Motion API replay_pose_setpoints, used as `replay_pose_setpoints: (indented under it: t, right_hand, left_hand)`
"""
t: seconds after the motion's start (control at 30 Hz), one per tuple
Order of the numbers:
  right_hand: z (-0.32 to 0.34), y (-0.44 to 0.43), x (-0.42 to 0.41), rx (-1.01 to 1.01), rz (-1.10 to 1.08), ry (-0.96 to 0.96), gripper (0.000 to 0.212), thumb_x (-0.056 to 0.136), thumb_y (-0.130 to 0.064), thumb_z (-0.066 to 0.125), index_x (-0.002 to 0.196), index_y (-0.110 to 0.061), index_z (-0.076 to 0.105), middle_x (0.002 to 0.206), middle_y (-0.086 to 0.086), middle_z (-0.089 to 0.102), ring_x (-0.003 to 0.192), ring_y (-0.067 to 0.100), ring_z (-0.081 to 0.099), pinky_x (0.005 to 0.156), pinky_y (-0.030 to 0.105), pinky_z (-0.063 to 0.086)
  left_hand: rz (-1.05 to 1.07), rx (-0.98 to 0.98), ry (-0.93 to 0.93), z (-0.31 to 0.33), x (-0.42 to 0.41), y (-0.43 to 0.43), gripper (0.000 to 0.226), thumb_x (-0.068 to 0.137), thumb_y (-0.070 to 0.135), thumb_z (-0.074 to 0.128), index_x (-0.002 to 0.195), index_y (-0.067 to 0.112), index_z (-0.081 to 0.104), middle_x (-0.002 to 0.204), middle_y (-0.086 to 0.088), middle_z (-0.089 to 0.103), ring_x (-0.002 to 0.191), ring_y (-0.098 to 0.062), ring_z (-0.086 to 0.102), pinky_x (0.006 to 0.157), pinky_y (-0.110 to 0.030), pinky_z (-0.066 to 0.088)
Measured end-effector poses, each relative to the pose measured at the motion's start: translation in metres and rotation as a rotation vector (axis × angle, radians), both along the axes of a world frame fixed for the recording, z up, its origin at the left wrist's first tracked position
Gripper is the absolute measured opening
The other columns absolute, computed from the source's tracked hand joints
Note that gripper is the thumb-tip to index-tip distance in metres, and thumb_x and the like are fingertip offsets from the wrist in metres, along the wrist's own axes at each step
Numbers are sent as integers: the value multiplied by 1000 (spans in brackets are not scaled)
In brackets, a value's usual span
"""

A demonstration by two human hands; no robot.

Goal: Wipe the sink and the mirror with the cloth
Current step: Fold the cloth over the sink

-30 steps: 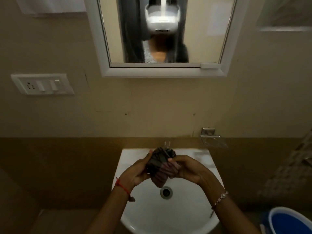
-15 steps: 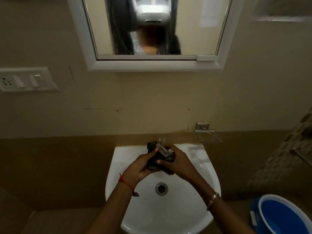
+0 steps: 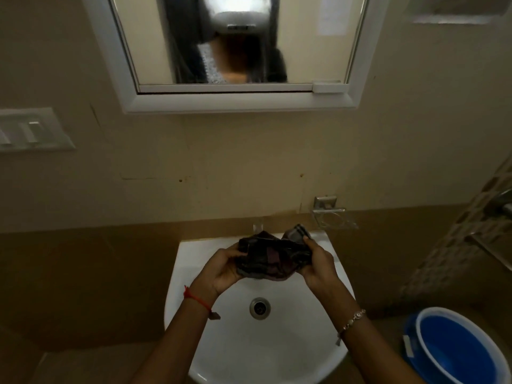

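dark cloth [image 3: 273, 257] between both hands, above white sink [image 3: 277, 350]

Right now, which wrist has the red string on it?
The left hand wrist wears the red string. The right hand wrist has a beaded bracelet instead. Both hands hold the cloth.

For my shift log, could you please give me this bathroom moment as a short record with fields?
cloth: dark checked cloth, bunched, held above the sink
left hand: left hand grips its left end
right hand: right hand grips its right end
sink: white sink, drain uncovered
mirror: mirror on the wall above, untouched
floor: blue bucket at right
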State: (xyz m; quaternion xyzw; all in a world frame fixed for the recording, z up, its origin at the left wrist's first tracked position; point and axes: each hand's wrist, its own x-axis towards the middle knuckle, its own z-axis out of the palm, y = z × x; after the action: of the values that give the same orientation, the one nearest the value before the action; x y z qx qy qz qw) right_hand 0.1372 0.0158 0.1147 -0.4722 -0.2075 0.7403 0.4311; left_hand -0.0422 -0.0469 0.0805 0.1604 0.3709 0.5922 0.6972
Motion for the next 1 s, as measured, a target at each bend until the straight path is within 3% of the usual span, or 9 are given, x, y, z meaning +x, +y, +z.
replay_pose_setpoints:
  t: [0.13, 0.27, 0.33, 0.4, 0.43, 0.53, 0.63, 0.83, 1.0]
  right_hand:
    - [-4, -2, -4, 249, -64, -188, 15, 90, -9, 54, 100, -11, 65, 95, 12, 66, 90, 27, 63, 76, 37, 53]
    - [-14, -27, -20, 772, 237, -590, 19, 91, -31, 52, 109, -32, 57, 113, 2, 64, 105, 17, 62, 77, 25, 57]
    - [-30, -33, -28, 985, 427, -865, 52, 89, -45, 48, 137, -28, 37, 146, -4, 35, 136, 15, 32, 112, 35, 31]
    - [-42, -36, -33, 1156, 476, -1062, 70, 92, -49, 39, 146, -20, 6, 149, -11, 5, 142, 7, -1, 115, 21, -15]
    - [-44, -37, -34, 1200, 481, -1086, 73, 90, -53, 33, 143, -19, -4, 151, -8, 2, 142, 8, -6, 111, 17, -23]
    - [-47, -32, -37, 984, 409, -979, 85, 78, -68, 38, 147, -25, 12, 152, 3, 25, 142, 18, 16, 120, 39, 10]
    - [-44, -16, -37, 807, 228, -895, 90, 63, -77, 54, 136, -29, 34, 130, -1, 51, 119, 16, 49, 98, 43, 47]
    - [-44, -8, -37, 780, 180, -930, 64, 69, -52, 60, 128, -30, 44, 121, -5, 56, 111, 12, 54, 93, 37, 51]
    - [-35, 2, -24, 799, 65, -901, 28, 88, -16, 59, 116, -16, 60, 103, 0, 64, 86, 1, 59, 70, -1, 44]
  left_hand:
    - [28, -82, -50, 0, 10, 12, 33, 44, -4, 60, 75, -3, 70, 78, -17, 68, 65, -32, 68, 58, -35, 59]
    - [-10, -134, -114, 4, 23, 25, 33, 70, 23, 69, 93, -1, 71, 95, -19, 70, 83, -35, 68, 72, -44, 59]
    - [-28, -132, -120, 6, 30, 35, 42, 85, 39, 56, 100, 1, 68, 93, -17, 71, 81, -31, 70, 68, -39, 60]
    - [-64, -110, -90, 9, 36, 39, 47, 91, 43, 47, 100, 3, 68, 91, -17, 73, 79, -29, 71, 63, -35, 60]
    - [-73, -107, -58, 7, 38, 41, 47, 93, 43, 43, 100, 4, 68, 91, -16, 73, 79, -27, 71, 61, -34, 59]
    - [-53, -136, -39, -3, 36, 46, 47, 92, 39, 45, 122, 5, 57, 118, -17, 65, 95, -25, 68, 72, -33, 60]
    - [-48, -151, -19, -9, 35, 51, 58, 79, 35, 59, 129, 6, 52, 128, -16, 59, 107, -25, 62, 73, -32, 59]
    - [-127, -153, -4, -11, 41, 69, 38, 86, 41, 53, 107, 12, 66, 94, -8, 72, 96, -25, 62, 78, -38, 50]
    - [-170, -164, -13, -10, 54, 81, 29, 93, 35, 43, 93, 14, 64, 74, -7, 72, 84, -25, 61, 67, -39, 49]
